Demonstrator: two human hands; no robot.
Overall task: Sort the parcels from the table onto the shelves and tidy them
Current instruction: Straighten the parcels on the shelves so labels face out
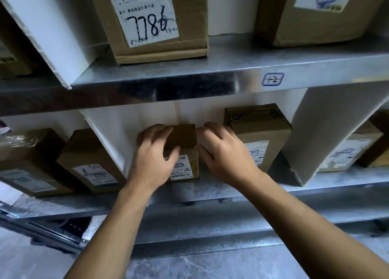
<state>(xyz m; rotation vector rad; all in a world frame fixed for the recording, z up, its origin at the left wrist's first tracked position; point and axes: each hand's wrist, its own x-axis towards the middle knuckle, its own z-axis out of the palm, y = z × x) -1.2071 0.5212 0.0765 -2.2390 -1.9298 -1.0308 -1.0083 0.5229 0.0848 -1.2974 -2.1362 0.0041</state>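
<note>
**Both hands on a small box, down and left of the shelf tag**

Through the head camera I am looking at metal shelving. My landmark is a blue tag (273,79) reading "1-2", stuck on the front edge of the upper shelf (189,70).

Below the tag and to its left, a small box (182,140) of brown cardboard stands on the lower shelf (210,191). A white printed label faces me.

My two hands are apart, one on each side of this box. The left hand (154,154), farther left of the tag, grips it, with the fingers curled over the top and the thumb pressed on the label side. The right hand (224,154), nearer the tag, lies against the box's right side. Its fingers are spread and its thumb touches the front right edge.

Straight below the tag, just past the right hand, stands a tall box (260,131) with its own label.

Far left of the tag and lower, a white divider (105,135) leans at an angle, with more labelled boxes beyond it.

Above and left of the tag, a box marked 7786 (151,19) sits on the upper shelf.
</note>
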